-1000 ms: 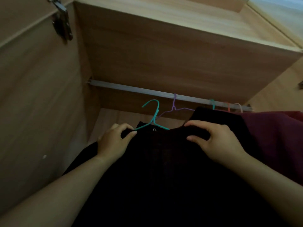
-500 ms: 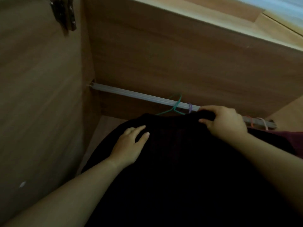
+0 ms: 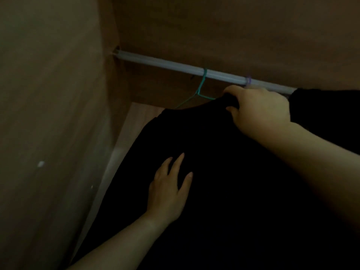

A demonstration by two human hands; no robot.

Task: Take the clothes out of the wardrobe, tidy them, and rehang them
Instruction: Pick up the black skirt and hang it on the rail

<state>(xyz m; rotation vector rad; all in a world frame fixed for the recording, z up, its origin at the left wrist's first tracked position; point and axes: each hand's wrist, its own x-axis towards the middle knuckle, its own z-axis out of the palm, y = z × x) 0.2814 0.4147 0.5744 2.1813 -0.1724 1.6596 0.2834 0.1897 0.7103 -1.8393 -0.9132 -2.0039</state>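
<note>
The inside of a wooden wardrobe (image 3: 50,106) is seen, and the light is dim. A pale rail (image 3: 155,61) is fixed across it, from the left wall down toward the right. A green hanger (image 3: 200,88) is hooked over the rail near its middle. The two arms of the hanger run down to the top edge of a black garment (image 3: 224,172), where they are hidden by the cloth. The garment is inside the wardrobe, just below the rail, and most of the lower right of the view is filled by it.

The top of the garment is gripped by the right hand (image 3: 261,112), just under the rail. The fingers are curled over the cloth and the thumb is pressed in from below, so the cloth is pinched between them. The left hand (image 3: 168,191) is laid flat on the front of the garment, lower down. Its fingers (image 3: 178,160) are straight and spread apart, and nothing is held by it.

A purple hook (image 3: 248,80) is seen on the rail, right above the right hand. Another dark garment (image 3: 327,117) is hung behind the right wrist, at the right end of the rail. A small white spot (image 3: 41,164) is seen on the left wall.
</note>
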